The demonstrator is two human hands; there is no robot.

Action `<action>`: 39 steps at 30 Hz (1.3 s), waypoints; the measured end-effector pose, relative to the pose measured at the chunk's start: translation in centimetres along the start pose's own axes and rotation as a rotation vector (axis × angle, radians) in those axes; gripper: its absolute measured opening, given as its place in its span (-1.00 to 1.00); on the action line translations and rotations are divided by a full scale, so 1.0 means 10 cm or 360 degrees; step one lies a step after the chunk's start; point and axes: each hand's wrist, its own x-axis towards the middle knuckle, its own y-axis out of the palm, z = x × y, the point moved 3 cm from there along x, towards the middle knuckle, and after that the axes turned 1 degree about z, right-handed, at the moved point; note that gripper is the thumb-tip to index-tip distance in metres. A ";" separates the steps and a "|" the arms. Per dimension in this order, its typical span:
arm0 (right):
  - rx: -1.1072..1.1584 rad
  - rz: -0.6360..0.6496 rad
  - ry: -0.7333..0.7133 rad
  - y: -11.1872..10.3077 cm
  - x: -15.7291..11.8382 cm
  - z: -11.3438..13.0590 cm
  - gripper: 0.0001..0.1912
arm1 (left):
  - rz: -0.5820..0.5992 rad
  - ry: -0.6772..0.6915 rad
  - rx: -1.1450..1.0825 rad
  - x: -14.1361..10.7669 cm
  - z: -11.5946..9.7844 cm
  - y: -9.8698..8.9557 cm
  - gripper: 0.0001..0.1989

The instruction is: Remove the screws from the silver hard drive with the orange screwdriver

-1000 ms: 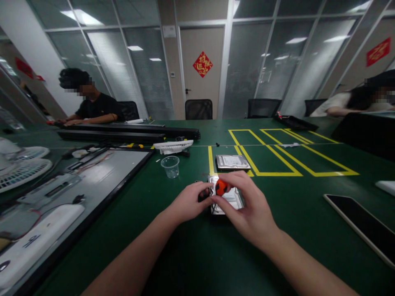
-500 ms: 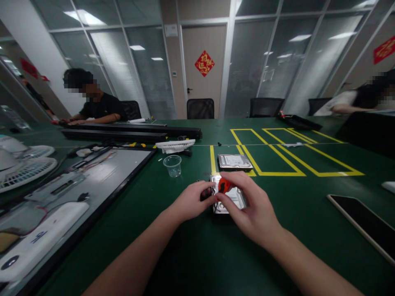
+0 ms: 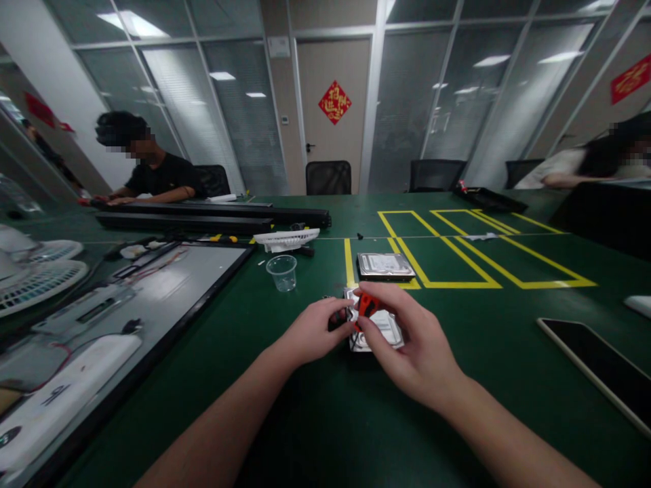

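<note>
Over green tabletop (image 3: 305, 420), the right hand (image 3: 418, 342) pinches an orange handle (image 3: 368, 305).

The silver hard drive (image 3: 390, 328) lies flat, label face up, partly hidden under both hands. Over its 10 o'clock part, the orange-and-black tool (image 3: 367, 306) is pinched in the right hand's (image 3: 417, 332) fingers, its lower end hidden. The left hand's (image 3: 318, 330) fingertips meet at the drive's 9 o'clock side, beside the tool; whether they grip anything is unclear.
</note>
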 end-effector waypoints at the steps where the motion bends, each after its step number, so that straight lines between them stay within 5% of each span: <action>1: 0.0018 0.0012 0.0008 0.00 -0.01 0.00 -0.44 | -0.0005 -0.0005 -0.0001 0.00 0.00 0.00 -0.72; 39: -0.0024 -0.0021 -0.0016 -0.01 0.00 0.00 -0.47 | -0.0003 0.0012 -0.0024 0.01 -0.02 -0.01 -0.73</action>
